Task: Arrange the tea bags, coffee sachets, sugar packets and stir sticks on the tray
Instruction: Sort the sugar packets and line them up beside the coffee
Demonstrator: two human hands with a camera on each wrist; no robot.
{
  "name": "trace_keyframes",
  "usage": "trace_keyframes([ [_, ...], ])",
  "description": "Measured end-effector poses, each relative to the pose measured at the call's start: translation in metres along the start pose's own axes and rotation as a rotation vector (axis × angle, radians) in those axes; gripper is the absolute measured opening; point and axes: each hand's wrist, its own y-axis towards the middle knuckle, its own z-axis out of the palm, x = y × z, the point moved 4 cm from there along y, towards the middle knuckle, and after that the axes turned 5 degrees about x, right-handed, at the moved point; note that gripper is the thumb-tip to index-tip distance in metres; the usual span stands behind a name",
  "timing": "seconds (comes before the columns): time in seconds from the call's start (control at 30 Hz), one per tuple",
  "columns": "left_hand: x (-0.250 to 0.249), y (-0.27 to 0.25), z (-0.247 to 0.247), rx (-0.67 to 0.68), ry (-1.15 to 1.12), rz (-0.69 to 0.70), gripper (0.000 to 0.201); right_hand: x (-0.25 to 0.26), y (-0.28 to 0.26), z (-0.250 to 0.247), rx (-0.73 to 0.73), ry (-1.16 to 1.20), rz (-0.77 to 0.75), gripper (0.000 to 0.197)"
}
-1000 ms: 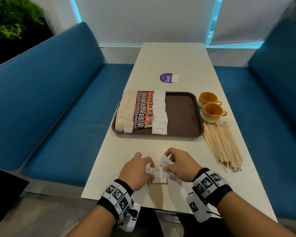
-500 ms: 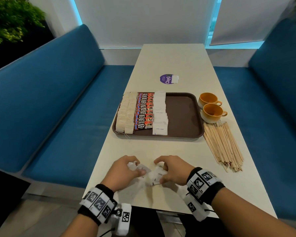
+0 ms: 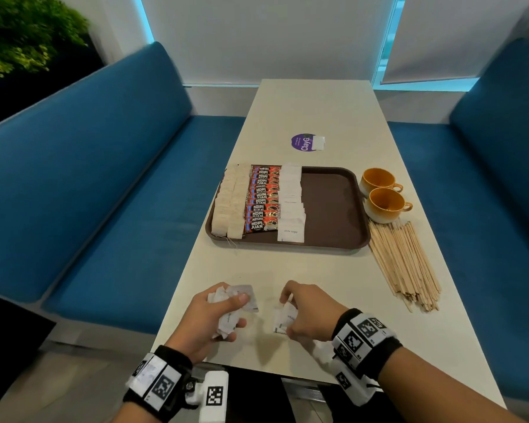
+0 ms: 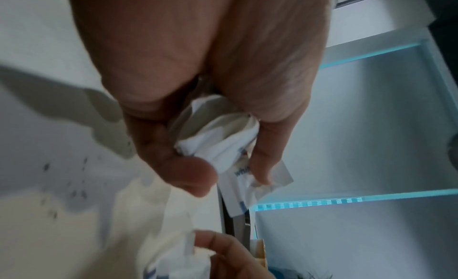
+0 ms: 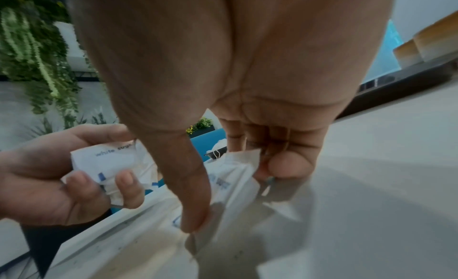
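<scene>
From the head view, both hands sit near the table's (image 3: 333, 117) near edge: the left hand (image 3: 209, 319) is curled around a crumpled bunch of white sugar packets (image 3: 231, 303), and the right hand (image 3: 310, 312) closes on more loose packets (image 3: 283, 319), the 2 hands slightly apart. Only this view shows the brown tray (image 3: 333, 206), where tea bags (image 3: 229, 203), red coffee sachets (image 3: 261, 199) and laid sugar packets (image 3: 291, 206) form neat rows on its left half, while the stir sticks (image 3: 405, 261) lie on the table just right of the tray, near 2 orange cups (image 3: 382, 193). The left wrist view adds the thumb and fingertips (image 4: 188, 175) pinching folded paper. The right wrist view alone lets "white sugar" be read on the left hand's bunch, and shows the right thumb pressing a packet against curled fingers (image 5: 285, 165).
</scene>
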Motion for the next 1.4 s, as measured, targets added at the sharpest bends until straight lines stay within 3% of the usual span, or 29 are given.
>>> trace_keyframes([
  [0.13,0.002,-0.001,0.015,0.057,-0.109,-0.011,0.042,-0.004,-0.002,0.001,0.009,-0.063,0.015,0.047],
  [0.3,0.001,-0.006,0.028,0.189,-0.079,0.012,0.035,-0.001,-0.006,0.003,-0.001,-0.125,-0.037,0.039],
  [0.53,0.006,-0.004,0.034,0.178,-0.221,0.012,0.041,-0.004,-0.009,0.003,0.026,0.002,-0.034,0.034],
  [0.7,0.007,-0.007,0.042,0.301,-0.424,0.000,0.054,-0.013,-0.023,-0.023,-0.224,0.312,-0.049,0.021],
  [0.83,0.006,-0.005,0.056,0.363,-0.482,-0.009,0.052,-0.005,-0.039,-0.043,-0.407,0.623,-0.128,0.029],
  [0.9,0.004,-0.005,0.064,0.376,-0.484,-0.018,0.044,0.005,-0.048,-0.050,-0.472,0.666,-0.181,0.031],
  [0.97,0.001,-0.005,0.073,0.414,-0.502,-0.016,0.036,0.014,-0.056,-0.057,-0.533,0.645,-0.245,0.030],
  [1.1,-0.003,-0.003,0.088,0.402,-0.511,-0.024,0.045,0.023,-0.060,-0.054,-0.575,0.464,-0.324,0.028],
  [1.4,-0.003,-0.003,0.092,0.398,-0.547,0.014,0.072,0.032,-0.064,-0.038,-0.382,0.295,-0.449,0.025],
])
